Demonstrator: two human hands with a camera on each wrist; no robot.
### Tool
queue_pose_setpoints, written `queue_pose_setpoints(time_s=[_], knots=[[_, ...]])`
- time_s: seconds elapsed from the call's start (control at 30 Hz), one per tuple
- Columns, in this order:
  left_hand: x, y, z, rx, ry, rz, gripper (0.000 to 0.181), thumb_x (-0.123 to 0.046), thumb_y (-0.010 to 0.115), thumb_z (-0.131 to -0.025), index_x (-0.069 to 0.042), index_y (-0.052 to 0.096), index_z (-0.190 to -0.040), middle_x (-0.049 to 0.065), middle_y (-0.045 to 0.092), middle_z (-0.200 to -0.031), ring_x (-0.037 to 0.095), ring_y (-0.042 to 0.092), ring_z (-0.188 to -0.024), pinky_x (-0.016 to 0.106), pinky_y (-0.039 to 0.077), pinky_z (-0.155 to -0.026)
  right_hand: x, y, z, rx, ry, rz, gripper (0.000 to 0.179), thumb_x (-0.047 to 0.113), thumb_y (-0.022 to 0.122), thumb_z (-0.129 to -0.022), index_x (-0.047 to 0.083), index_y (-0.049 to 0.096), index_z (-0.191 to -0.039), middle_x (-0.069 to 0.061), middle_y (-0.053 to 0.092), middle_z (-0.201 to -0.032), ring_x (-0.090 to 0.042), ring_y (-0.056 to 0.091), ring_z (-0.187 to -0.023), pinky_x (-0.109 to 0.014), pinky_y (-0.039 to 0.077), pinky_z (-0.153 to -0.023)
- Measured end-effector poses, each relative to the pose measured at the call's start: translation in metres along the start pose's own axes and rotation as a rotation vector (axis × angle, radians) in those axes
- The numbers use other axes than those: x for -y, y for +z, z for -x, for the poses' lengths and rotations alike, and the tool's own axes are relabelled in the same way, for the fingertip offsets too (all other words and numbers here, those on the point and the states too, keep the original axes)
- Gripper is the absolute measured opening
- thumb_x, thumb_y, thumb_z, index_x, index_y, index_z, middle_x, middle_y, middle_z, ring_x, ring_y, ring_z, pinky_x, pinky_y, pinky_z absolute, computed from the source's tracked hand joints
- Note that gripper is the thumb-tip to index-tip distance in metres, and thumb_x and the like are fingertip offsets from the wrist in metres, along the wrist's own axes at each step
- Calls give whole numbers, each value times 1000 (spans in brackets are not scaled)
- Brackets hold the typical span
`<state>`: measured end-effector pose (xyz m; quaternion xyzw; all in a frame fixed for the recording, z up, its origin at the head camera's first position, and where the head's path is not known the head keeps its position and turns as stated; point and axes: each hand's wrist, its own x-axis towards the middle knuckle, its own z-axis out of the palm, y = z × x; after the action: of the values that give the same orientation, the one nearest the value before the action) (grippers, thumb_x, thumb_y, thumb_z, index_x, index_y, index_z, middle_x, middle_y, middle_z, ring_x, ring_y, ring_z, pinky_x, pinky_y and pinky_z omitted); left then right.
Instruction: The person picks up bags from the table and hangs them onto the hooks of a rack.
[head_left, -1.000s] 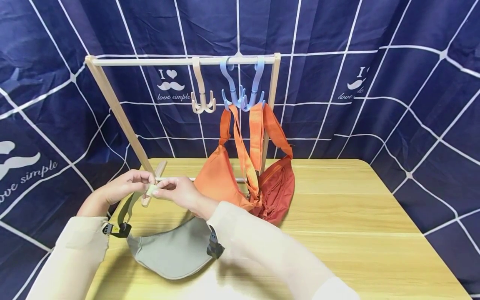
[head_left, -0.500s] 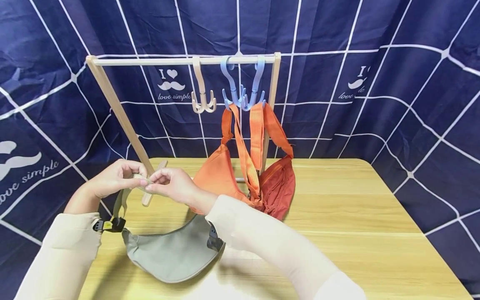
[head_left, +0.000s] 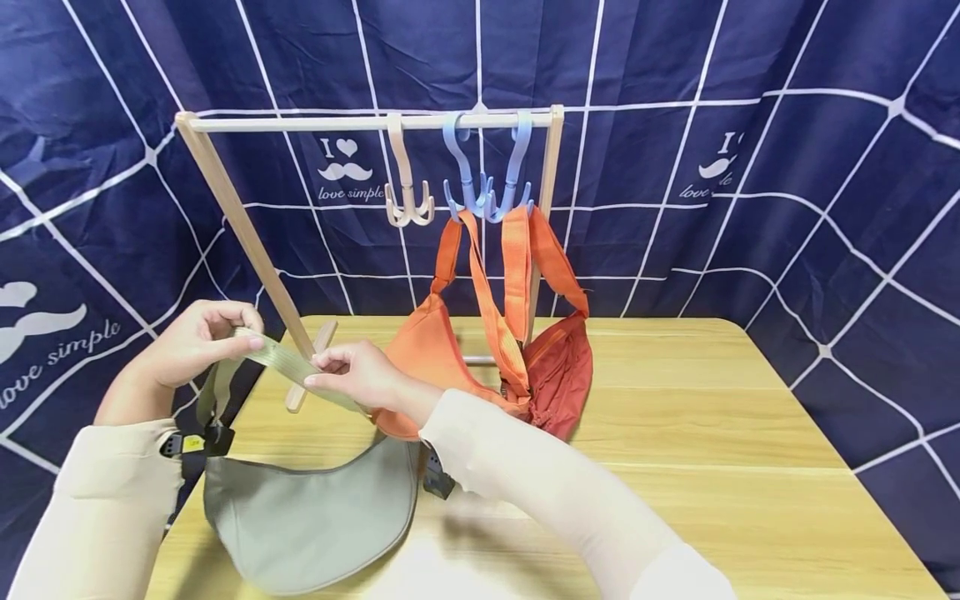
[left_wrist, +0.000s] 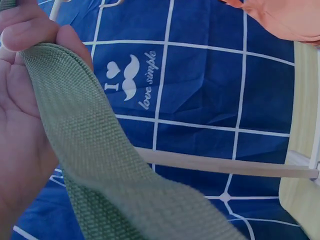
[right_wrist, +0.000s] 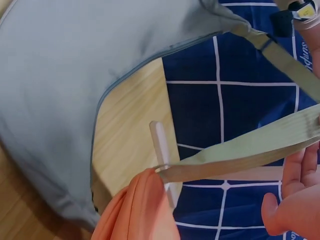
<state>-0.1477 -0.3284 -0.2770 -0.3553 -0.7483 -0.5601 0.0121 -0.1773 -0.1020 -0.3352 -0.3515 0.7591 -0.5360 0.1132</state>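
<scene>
A grey-green sling bag [head_left: 315, 508] hangs low in front of me. Its light green strap [head_left: 279, 360] stretches between my hands. At the strap's upper left, my left hand [head_left: 187, 350] pinches the webbing between thumb and fingers, with the strap draping past the palm in the left wrist view. My right hand [head_left: 367, 375] holds the strap loosely further along; its fingers [right_wrist: 292, 175] lie against the webbing in the right wrist view. Beyond the right hand, part of the strap is hidden by an orange bag [head_left: 420, 342].
A wooden rack [head_left: 232, 221] with a white bar stands on the table [head_left: 712, 467]. One beige hook [head_left: 407, 187] and two blue hooks [head_left: 465, 175] hang from it. A dark red bag [head_left: 558, 375] hangs with the orange one. Blue curtain [head_left: 637, 50] surrounds the table.
My left hand has moved left and a little up, away from the right hand, leaving strap stretched between them. The grey-green bag has shifted left and down. The right hand has barely moved.
</scene>
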Motion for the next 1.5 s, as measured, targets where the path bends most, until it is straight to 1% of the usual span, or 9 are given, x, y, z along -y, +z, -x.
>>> queue_pose_setpoints(time_s=[0.17,0.27,0.4,0.53,0.77,1.03,1.23,1.33,1.5], knots=[[-2,-5,6,-23,9,10,22,24,51,-80,3,56,-76,-1,52,-68,14,44,-60,31,31,-50,0,2,0,30,17,2,15,10,71,-86,1,71,-98,-4,70,-95,1,58,-74,-13,46,-71],[-4,-8,9,-20,-4,4,23,25,53,-78,3,58,-78,-1,57,-71,11,49,-63,27,36,-52,3,2,1,60,0,-1,13,10,69,-87,1,70,-97,-3,68,-89,1,56,-73,-13,45,-70],[-9,-12,13,-23,-77,-102,25,22,57,-78,-1,65,-81,-1,59,-67,12,49,-56,27,38,-49,7,3,2,88,-45,-16,12,8,67,-89,-1,68,-97,-3,65,-80,1,53,-69,-14,43,-67],[-12,-13,16,-18,-120,-176,28,21,59,-77,-5,67,-83,-4,55,-61,16,40,-46,33,30,-40,10,3,0,81,-84,-7,12,7,67,-89,-1,68,-97,-3,65,-79,1,52,-68,-14,42,-66],[-9,-13,15,59,-97,-47,31,23,52,-79,-3,66,-87,-1,51,-58,22,33,-44,33,25,-37,15,3,-1,28,-95,-36,12,7,68,-88,-1,68,-97,0,62,-75,0,52,-66,-14,42,-64],[-11,-11,10,134,-91,11,31,22,48,-82,-2,66,-90,1,53,-61,24,31,-41,32,24,-32,24,0,-2,10,-94,-12,13,11,68,-89,3,68,-99,4,64,-78,-1,54,-69,-14,45,-66],[-15,-10,7,147,-76,-10,31,22,49,-82,-3,66,-90,2,52,-59,22,34,-40,34,24,-31,34,-2,0,24,-116,5,12,13,67,-90,5,68,-99,3,66,-79,-2,59,-66,-16,46,-63],[-18,-10,7,140,-72,-28,33,22,50,-81,-5,66,-90,2,50,-59,22,33,-41,34,24,-31,39,-1,2,33,-114,-36,11,13,66,-90,5,67,-99,3,67,-78,-2,61,-63,-17,46,-59],[-22,-13,7,120,-37,18,37,25,49,-79,-4,67,-91,-2,54,-63,22,29,-43,31,21,-32,51,2,5,42,-112,-109,10,11,65,-91,4,65,-98,2,66,-76,-8,64,-57,-21,49,-55]])
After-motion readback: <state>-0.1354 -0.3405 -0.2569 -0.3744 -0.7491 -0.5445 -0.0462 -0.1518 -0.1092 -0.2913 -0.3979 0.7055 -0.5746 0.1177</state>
